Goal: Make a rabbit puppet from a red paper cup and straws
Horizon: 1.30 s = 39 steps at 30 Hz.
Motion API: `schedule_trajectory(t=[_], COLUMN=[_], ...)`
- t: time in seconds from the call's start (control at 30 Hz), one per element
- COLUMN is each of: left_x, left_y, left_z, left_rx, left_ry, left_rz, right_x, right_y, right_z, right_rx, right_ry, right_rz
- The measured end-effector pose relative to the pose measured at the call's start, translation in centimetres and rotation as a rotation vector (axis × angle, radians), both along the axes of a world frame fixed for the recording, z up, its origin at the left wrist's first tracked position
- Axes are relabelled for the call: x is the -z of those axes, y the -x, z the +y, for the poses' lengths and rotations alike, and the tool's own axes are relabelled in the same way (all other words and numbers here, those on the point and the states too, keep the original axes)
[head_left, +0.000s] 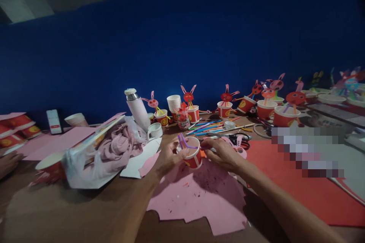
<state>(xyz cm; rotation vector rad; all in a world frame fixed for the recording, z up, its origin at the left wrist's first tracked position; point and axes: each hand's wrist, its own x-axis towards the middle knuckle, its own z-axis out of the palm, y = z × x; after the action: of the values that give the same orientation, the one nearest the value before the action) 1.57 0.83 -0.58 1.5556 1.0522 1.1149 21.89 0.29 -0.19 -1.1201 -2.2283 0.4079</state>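
Note:
A red and white paper cup [195,162] is gripped by my left hand [169,156], with the thumb over its near wall. Bent purple strips [188,145], like straws or pipe cleaners, stick up from the cup beside my left fingers. Close to the cup's right side, my right hand [221,153] has its fingers curled together; whatever they may hold is hidden. A small orange piece [202,153] shows beneath those fingers. Under both hands lies a cut sheet of pink paper [199,205] scattered with small scraps.
Behind the cup lie coloured sticks [207,127] and black-handled scissors [242,142]. Several cups with paper rabbit figures [225,110] line the blue partition [182,45]. A white flask [138,110] and a bagged cloth [119,144] stand left; red sheets [285,186] lie right. Another person's hand [10,164] shows far left.

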Motion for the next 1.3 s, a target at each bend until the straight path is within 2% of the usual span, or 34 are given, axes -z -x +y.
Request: schedule_trajectory(t=[0.1, 0.2, 0.27, 0.43, 0.77, 0.97, 1.3], left_x=[0.0, 0.1, 0.2, 0.1, 0.0, 0.3, 1.3], left_y=[0.1, 0.0, 0.0, 0.0, 0.0, -0.2, 0.0], left_z=[0.1, 0.1, 0.1, 0.3, 0.4, 0.4, 1.0], left_rx=[-0.003, 0.057, 0.086, 0.066, 0.075, 0.056, 0.079], left_ry=[-0.06, -0.041, -0.041, -0.153, -0.209, -0.058, 0.062], left_rz=[0.116, 0.142, 0.147, 0.153, 0.147, -0.063, -0.187], right_x=[0.7, 1.2, 1.3, 1.3, 1.2, 1.1, 0.6], right_y=[0.4, 0.6, 0.6, 0.3, 0.1, 0.0, -0.1], right_z=[0.2, 0.3, 0.3, 0.5, 0.5, 0.5, 0.4], right_rx=[0.065, 0.099, 0.094, 0.082, 0.051, 0.05, 0.043], right_ry=[-0.041, -0.041, -0.036, -0.076, -0.062, -0.054, -0.032], right_rz=[-0.105, -0.129, -0.139, -0.173, -0.127, -0.109, -0.161])
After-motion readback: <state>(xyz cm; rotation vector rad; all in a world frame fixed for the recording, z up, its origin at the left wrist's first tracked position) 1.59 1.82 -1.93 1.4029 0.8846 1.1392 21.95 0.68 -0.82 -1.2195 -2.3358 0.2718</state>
